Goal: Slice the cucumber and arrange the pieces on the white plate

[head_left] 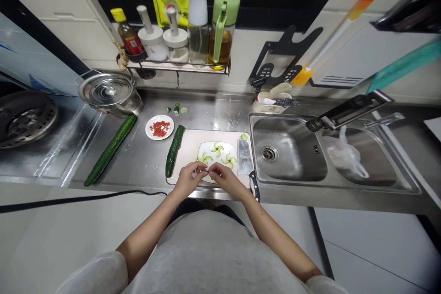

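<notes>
Over the front edge of a white square plate (200,149), my left hand (189,179) and my right hand (225,179) meet fingertip to fingertip. Both are closed in a pinch; whatever lies between the fingers is too small to make out. On the plate, thin cucumber slices (217,148) form pinwheels with red bits at their centres. The plate rests on a pale cutting board (193,135). A cut cucumber (175,150) lies along the board's left side, and a cleaver (245,157) lies along the right, its black handle towards me. Near the blade's tip sits a cucumber piece (244,137).
Left of the board are a small dish (148,129) of chopped red pieces, a whole cucumber (110,149) and a lidded steel pot (127,101). Cucumber scraps (177,109) lie behind. A double sink (289,147) is at right; a bottle rack (179,65) hangs above the counter.
</notes>
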Demonstrator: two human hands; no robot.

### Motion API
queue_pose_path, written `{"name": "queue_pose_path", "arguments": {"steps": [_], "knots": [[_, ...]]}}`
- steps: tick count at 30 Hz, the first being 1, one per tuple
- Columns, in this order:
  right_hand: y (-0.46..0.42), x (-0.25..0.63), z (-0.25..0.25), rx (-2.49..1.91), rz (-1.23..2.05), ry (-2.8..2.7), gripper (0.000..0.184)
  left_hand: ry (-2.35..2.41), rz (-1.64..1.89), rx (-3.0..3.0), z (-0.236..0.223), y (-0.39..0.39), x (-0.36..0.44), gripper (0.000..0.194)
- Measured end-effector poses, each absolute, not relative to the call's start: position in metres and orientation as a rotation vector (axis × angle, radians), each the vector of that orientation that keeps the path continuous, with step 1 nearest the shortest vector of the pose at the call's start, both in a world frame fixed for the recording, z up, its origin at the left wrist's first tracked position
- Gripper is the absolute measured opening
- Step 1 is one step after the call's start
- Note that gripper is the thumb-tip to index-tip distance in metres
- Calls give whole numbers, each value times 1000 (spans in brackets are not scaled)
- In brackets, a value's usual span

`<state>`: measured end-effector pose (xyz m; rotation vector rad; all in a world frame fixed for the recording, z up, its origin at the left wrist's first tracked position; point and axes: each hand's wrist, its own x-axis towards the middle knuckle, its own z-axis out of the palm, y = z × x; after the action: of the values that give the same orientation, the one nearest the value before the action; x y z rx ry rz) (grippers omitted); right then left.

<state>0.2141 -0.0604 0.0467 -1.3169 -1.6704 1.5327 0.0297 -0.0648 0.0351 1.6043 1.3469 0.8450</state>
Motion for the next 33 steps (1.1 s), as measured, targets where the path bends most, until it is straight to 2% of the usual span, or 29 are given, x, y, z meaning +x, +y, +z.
{"name": "queue_pose_path", "arguments": {"steps": [10, 18, 26, 33], "knots": [[-53, 209, 39, -1387, 1428, -1742, 20, 1386, 859, 1537, 31, -61, 25, 23], [-26, 211, 26, -1677, 1208, -1800, 16, 1774, 942, 1432, 13, -40, 7, 22], [-10, 182, -3, -1922, 1086, -1938, 18, 1920, 675, 1595, -6, -22, 31, 12], [-7, 178, -10, -2019, 1082, -2003, 20, 1964, 518, 1616, -11, -18, 37, 15]]}}
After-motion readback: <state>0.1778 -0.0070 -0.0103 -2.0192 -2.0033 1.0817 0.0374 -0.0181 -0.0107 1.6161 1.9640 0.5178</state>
